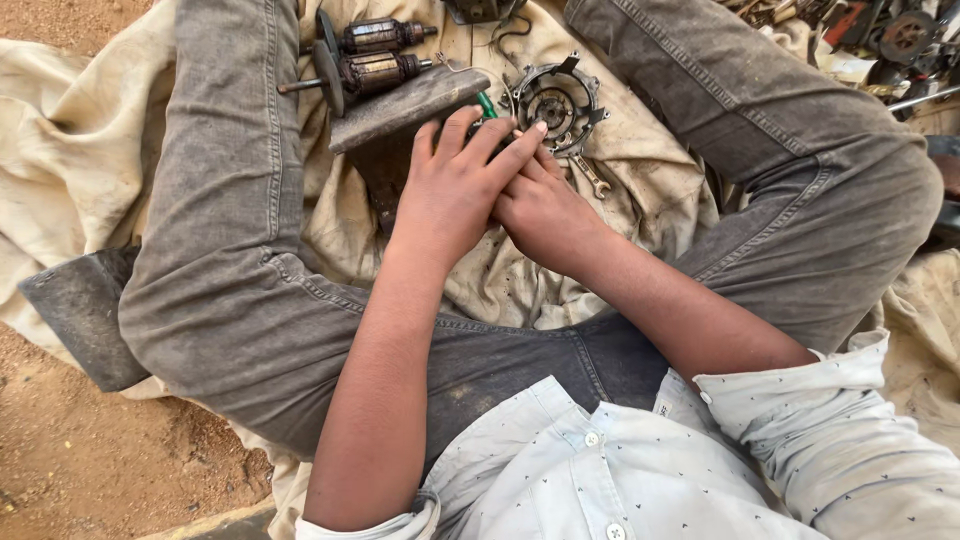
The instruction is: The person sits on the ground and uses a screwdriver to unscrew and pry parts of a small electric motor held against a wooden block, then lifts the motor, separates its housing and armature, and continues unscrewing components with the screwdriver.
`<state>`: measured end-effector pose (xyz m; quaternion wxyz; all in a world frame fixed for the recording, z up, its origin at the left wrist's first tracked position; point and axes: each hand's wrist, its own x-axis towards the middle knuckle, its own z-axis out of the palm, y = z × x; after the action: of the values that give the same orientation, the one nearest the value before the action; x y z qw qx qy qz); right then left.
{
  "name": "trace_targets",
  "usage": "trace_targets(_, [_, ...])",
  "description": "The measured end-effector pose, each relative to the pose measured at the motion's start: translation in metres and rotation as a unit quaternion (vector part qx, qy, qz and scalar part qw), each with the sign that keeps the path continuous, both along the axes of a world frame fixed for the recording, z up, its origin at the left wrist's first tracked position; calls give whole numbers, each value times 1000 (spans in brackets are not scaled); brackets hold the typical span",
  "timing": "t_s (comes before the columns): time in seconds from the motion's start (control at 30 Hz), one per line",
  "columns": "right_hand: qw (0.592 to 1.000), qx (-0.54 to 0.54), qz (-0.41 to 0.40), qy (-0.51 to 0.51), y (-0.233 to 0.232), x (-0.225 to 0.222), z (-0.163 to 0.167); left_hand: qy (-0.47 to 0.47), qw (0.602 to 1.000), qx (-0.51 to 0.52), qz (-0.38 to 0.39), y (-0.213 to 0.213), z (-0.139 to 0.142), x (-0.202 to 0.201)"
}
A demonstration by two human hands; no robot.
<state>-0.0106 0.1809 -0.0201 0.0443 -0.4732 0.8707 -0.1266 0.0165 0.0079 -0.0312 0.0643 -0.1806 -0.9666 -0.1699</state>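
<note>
I sit cross-legged on a cloth, both hands together between my knees. My left hand (455,185) lies over my right hand (545,210), fingers spread across something dark that is mostly hidden. A green-handled tool (486,104) pokes out above my left fingers; which hand grips it I cannot tell. Just beyond my fingertips lies a round metal motor housing (558,100) with a bearing in its middle. A small open-end spanner (592,176) rests beside my right hand.
Two copper-wound motor armatures (372,55) lie at the top by a slanted wooden block (405,105). A dirty beige cloth (70,150) covers the sandy ground (90,450). A pile of metal scrap parts (880,45) sits at the top right.
</note>
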Motion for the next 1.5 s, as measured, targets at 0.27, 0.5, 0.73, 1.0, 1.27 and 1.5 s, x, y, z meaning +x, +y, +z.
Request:
trace_targets(0.27, [844,-83,-160,-505,56,-37,49,-80,985,153,21,-19,-10,-9])
trace_targets(0.5, [825,333,-244,-385,57,-56,14,-55,991,111,45,-15,-4,-3])
trace_targets(0.73, [908,171,-303,-233,9,-18,-31,-68,985,144,61,-13,-11,-2])
trace_targets(1.0, [878,233,-282,-310,13,-34,-26,-73,983,160,62,-13,-20,-2])
trace_targets(1.27, [829,104,-332,-439,58,-62,40,-81,985,135,70,-10,-19,-5])
trace_targets(1.5, [824,-261,-180,-469,84,-56,115,-109,981,150,63,-12,-7,-6])
